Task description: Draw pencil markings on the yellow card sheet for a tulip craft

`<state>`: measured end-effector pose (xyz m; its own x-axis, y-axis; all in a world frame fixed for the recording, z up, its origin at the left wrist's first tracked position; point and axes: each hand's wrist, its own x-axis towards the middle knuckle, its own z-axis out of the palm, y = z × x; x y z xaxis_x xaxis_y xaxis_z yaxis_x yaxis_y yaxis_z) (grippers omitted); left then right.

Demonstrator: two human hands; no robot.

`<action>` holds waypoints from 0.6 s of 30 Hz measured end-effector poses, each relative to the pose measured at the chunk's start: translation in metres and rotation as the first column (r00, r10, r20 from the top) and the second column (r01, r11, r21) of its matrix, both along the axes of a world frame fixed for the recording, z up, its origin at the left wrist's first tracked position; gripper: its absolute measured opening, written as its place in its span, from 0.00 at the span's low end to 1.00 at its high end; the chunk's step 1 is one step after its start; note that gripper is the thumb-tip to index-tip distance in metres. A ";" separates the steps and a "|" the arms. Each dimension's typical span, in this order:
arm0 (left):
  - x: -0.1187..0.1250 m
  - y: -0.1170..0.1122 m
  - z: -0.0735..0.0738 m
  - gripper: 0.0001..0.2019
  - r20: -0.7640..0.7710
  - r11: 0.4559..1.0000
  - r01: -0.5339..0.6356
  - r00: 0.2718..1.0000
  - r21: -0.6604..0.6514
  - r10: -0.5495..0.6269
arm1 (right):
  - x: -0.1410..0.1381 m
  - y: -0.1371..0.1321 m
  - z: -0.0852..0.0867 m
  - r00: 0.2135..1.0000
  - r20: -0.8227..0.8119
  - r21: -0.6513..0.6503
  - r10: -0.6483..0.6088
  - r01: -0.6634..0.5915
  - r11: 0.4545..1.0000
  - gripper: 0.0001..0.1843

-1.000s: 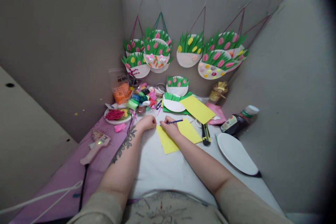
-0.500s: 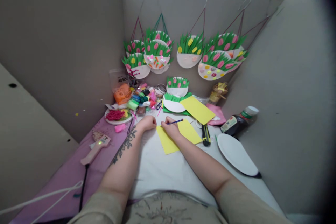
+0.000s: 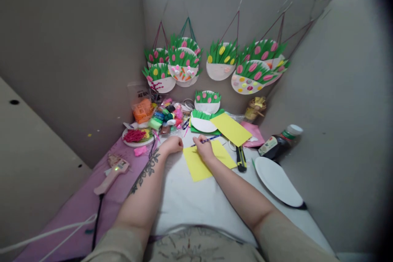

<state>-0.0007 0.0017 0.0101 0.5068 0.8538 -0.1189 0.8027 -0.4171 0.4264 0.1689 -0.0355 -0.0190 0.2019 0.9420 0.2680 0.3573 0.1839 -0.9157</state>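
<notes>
My right hand (image 3: 204, 148) is closed round a blue pencil (image 3: 211, 138), its tip on the far edge of a yellow paper sheet (image 3: 199, 168) lying on the white table. My left hand (image 3: 172, 145) is a loose fist resting at the sheet's left corner, with nothing visible in it. A second yellow sheet (image 3: 231, 128) lies just beyond, partly over a green-fringed paper plate craft (image 3: 201, 122).
A pink glue gun (image 3: 111, 174) with a lit green light lies at the left on purple cloth. A box cutter (image 3: 241, 158), a blank paper plate (image 3: 276, 180) and a dark bottle (image 3: 278, 142) sit at the right. Craft supplies (image 3: 159, 116) and hanging plate baskets (image 3: 221, 63) fill the back.
My right hand has shifted slightly right and away along the sheet's far edge with the pencil. My left hand has stayed in place.
</notes>
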 end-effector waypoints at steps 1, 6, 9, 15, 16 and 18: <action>0.000 0.000 0.000 0.11 -0.001 1.000 0.001 1.000 0.000 -0.001 | 0.003 0.001 0.001 1.000 -0.005 -0.011 0.018 -0.019 1.000 0.15; 0.000 -0.001 0.001 0.11 0.004 1.000 0.002 1.000 0.011 -0.002 | 0.014 0.004 0.003 0.991 0.026 -0.057 0.134 -0.132 0.990 0.10; 0.001 -0.001 0.000 0.11 0.007 1.000 0.002 1.000 0.016 -0.002 | 0.014 0.003 -0.001 0.990 0.055 -0.042 0.133 -0.131 0.991 0.12; 0.002 -0.002 0.000 0.11 -0.008 1.000 0.001 1.000 0.027 0.000 | 0.010 0.002 -0.008 0.988 0.112 -0.010 0.105 -0.105 0.994 0.16; 0.003 -0.002 0.000 0.11 -0.013 1.000 0.002 1.000 0.028 -0.002 | 0.010 0.003 -0.008 0.988 0.117 -0.008 0.099 -0.099 0.995 0.17; 0.003 -0.002 0.001 0.11 -0.021 1.000 0.005 1.000 0.030 -0.004 | 0.010 0.004 -0.010 0.989 0.123 -0.005 0.086 -0.086 0.996 0.17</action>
